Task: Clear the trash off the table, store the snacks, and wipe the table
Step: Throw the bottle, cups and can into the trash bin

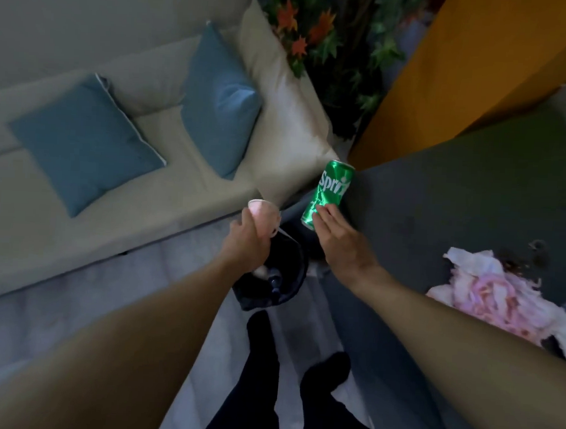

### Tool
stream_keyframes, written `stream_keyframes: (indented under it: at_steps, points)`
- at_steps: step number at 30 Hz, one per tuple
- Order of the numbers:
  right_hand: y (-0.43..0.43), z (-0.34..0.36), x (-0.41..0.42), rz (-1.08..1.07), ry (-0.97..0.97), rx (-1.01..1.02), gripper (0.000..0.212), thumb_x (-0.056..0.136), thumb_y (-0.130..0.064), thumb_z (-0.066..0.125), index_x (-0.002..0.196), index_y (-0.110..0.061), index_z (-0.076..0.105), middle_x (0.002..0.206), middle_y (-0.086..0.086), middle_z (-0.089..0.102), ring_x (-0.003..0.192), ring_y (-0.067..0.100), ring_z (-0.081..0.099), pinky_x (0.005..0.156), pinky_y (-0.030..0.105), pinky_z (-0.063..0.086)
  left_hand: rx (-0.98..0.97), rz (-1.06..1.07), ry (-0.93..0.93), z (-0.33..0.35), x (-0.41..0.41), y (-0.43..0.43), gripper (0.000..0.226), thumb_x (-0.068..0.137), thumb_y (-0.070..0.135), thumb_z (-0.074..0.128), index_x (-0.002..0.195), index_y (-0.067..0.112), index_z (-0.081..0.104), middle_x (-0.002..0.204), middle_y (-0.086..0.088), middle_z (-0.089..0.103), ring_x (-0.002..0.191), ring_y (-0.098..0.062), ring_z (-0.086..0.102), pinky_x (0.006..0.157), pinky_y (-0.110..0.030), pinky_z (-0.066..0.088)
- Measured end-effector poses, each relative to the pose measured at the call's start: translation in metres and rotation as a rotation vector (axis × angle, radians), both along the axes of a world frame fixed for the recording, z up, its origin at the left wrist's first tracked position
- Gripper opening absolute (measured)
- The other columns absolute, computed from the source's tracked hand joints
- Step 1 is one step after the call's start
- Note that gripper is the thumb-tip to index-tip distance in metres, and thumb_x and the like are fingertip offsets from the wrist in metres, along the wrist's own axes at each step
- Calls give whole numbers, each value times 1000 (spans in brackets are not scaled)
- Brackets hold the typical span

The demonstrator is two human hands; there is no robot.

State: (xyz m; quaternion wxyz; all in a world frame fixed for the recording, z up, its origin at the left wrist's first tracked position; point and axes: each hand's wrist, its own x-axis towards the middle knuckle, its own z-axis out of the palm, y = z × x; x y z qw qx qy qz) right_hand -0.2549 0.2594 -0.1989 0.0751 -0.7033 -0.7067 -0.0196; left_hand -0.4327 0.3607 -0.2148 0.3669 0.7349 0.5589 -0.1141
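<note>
Over the dark bin (291, 274) on the floor beside the sofa (144, 207), the left hand (245, 242) holds a pale pink paper cup (265, 215). Its grip is closed round the cup's side, with the fingers curled about it and the open rim turned away from the camera. Inside the bin lie a small bottle (274, 281) and something whitish, too dim to name.

The right hand (342, 243) reaches to the near corner of the dark surface (456, 207), where a dented green soda can (330, 192) lies tilted with its top pointing away. This grip is spread. The fingers are nearly straight and their tips touch the can's lower end, not wrapped round it. The can lies just beside the cup and above the bin's far rim.

Farther right on the surface, well apart from the can, sits a heap of crumpled white and pink paper (487, 290), with dark crumbs or stains scattered near its far side.

Two blue cushions (85, 141) rest on the pale sofa, and a plant (342, 53) with orange leaves stands past its end. The person's dark-clad legs (266, 377) stand on the grey floor between sofa and surface.
</note>
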Motion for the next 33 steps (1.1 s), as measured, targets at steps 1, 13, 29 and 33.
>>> stream_keyframes:
  at_steps: [1,13,29,33]
  points:
    - [-2,-1,0,24,-1,18,41,84,2,36,107,8,70,110,22,71,109,34,67,91,36,54,3,-7,-4,-2,0,0,63,95,27,49,146,1,23,136,-27,40,112,-46,48,88,-41,39]
    - [-3,-41,-31,78,259,-205,50,80,10,64,129,6,57,130,18,61,131,32,51,101,40,51,-57,40,90,-13,-22,9,66,96,27,50,149,9,16,138,-25,38,123,-45,48,94,-47,42]
    - [-9,-175,-64,11,462,-371,53,79,14,66,131,6,56,136,17,57,137,30,42,110,36,40,-98,49,138,-141,-47,8,54,96,29,46,140,4,28,130,-28,44,118,-48,49,95,-50,42]
    - [-10,-211,-68,-12,481,-403,49,83,12,63,131,6,56,135,17,58,136,30,43,109,33,37,-138,71,135,-178,-48,7,55,96,26,47,142,5,26,133,-28,42,119,-50,49,95,-49,42]
